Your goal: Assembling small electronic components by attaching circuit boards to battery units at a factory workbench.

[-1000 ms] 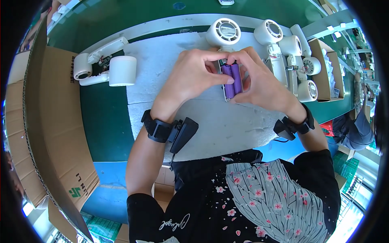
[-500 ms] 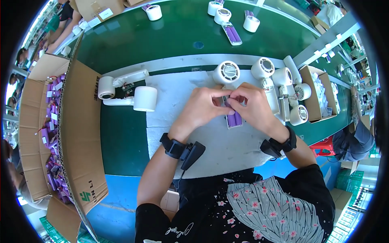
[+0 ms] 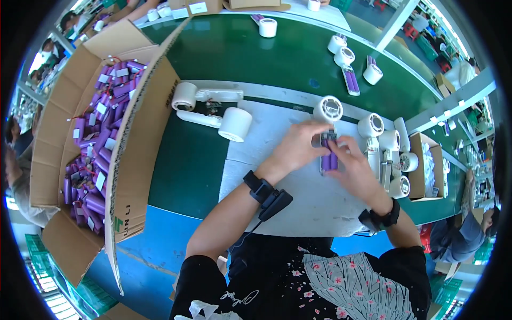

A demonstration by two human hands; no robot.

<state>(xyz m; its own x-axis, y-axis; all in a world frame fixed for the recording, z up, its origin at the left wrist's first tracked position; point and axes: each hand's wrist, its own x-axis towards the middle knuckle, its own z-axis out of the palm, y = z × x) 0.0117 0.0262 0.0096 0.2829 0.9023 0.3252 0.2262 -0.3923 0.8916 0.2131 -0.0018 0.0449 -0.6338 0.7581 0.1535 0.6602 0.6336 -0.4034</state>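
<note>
On the pale work mat (image 3: 261,197) lies a white handheld fan (image 3: 328,109), its round head away from me and its handle open. Two purple battery cells (image 3: 329,161) sit in the handle, below a small dark circuit board (image 3: 328,136). My left hand (image 3: 301,148) grips the handle from the left, with fingers at the neck and thumb beside the board. From the right, my right hand (image 3: 354,169) closes over the purple cells, its thumb low and its forefinger near the board. The fingers hide part of the handle.
At left stands a large open cardboard box (image 3: 141,154) of purple battery packs (image 3: 101,128). White fan parts (image 3: 234,124) lie beside the mat. More fans (image 3: 371,125) and a small carton (image 3: 426,170) stand at right. Several fans (image 3: 268,28) rest on the green bench (image 3: 224,48) beyond.
The view has swung left, bringing more of the battery box in. My fingertips, pinched together over the handle before, are now apart; my right hand has spread down along the cells.
</note>
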